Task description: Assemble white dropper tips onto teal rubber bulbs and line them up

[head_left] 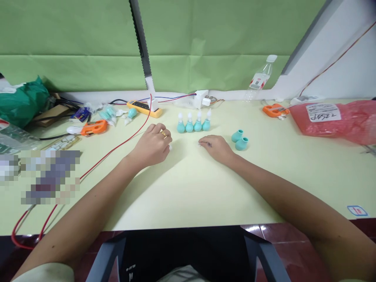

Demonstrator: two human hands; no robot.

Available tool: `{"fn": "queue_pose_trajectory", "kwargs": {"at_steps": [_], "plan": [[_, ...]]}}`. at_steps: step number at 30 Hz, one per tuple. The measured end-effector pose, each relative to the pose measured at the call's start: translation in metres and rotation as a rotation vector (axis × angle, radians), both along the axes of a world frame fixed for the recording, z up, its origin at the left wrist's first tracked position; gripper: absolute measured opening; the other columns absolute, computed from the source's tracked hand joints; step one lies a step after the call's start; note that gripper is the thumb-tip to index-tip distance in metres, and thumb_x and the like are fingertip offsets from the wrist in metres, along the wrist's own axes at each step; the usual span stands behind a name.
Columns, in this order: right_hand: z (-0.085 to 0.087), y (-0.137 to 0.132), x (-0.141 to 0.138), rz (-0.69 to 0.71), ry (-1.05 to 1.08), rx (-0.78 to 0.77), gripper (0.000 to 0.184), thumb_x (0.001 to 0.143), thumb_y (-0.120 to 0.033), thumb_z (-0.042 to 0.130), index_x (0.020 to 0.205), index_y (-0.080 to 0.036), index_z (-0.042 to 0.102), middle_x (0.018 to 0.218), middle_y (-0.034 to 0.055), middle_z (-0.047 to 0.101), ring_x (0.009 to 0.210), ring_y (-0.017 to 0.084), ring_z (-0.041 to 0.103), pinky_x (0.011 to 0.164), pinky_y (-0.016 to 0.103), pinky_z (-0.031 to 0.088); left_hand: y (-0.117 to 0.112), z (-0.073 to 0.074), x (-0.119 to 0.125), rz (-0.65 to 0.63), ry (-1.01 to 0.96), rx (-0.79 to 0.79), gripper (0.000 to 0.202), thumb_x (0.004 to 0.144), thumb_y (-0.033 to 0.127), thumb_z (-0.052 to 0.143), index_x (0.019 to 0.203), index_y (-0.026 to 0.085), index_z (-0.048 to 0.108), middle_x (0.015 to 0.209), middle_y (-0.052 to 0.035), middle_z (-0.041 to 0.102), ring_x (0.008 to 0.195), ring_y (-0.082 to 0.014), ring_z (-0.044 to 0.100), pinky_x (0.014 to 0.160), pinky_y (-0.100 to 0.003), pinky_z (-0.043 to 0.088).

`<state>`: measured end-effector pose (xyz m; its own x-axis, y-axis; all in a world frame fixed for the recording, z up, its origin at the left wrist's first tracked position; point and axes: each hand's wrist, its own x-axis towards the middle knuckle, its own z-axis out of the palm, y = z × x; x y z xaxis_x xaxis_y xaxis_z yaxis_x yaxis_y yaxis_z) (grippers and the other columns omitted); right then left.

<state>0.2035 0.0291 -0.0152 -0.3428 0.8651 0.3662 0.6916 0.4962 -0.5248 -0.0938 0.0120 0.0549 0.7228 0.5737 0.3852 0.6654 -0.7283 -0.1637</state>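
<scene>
My left hand [154,145] rests on the pale yellow table [188,188] with its fingers curled; a small white piece shows at its fingertips. My right hand [216,147] lies palm down to the right of it, fingers bent, with a small whitish piece at the fingertips. Just beyond both hands stands a row of several teal bulbs with white tips [194,123]. Two teal bulbs without tips [240,140] lie right of my right hand.
A red wire [117,147] runs across the table's left part. At the back left lie orange tools [94,127], a yellow meter [143,108], bagged teal parts [108,113] and a green bag [23,100]. A red bag [337,119] and a plastic bottle [260,78] stand at the right.
</scene>
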Motion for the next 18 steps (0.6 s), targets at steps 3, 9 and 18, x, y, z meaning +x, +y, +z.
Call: {"fn": "queue_pose_trajectory", "kwargs": {"at_steps": [3,9,18], "plan": [[0.002,-0.001,0.000,-0.040,-0.020,-0.035,0.018,0.096,-0.020,0.058,0.098,-0.020,0.076,0.103,0.0085,0.078,0.090,0.024,0.068,0.084,0.039,0.049,0.000,-0.002,0.000,0.003,0.035,-0.020,0.025,0.087,0.017,0.055,0.101,0.016,0.076,0.111,-0.0155,0.072,0.119,-0.0379,0.051,0.091,-0.053,0.041],[0.002,-0.005,-0.001,-0.078,-0.124,0.000,0.015,0.096,-0.016,0.052,0.096,-0.019,0.067,0.103,0.0112,0.073,0.099,0.027,0.064,0.085,0.039,0.046,0.005,-0.008,-0.001,0.003,0.086,0.008,0.024,0.090,0.014,0.054,0.090,0.016,0.077,0.106,-0.0169,0.072,0.121,-0.0385,0.051,0.089,-0.053,0.041],[0.004,-0.011,0.005,-0.037,0.106,0.058,0.011,0.093,-0.014,0.049,0.089,-0.021,0.057,0.092,0.0072,0.065,0.086,0.023,0.060,0.077,0.037,0.046,-0.018,-0.022,0.033,-0.035,-0.572,-0.487,0.016,0.093,0.029,0.060,0.088,0.017,0.070,0.090,-0.0099,0.074,0.092,-0.0249,0.065,0.087,-0.044,0.048]]}}
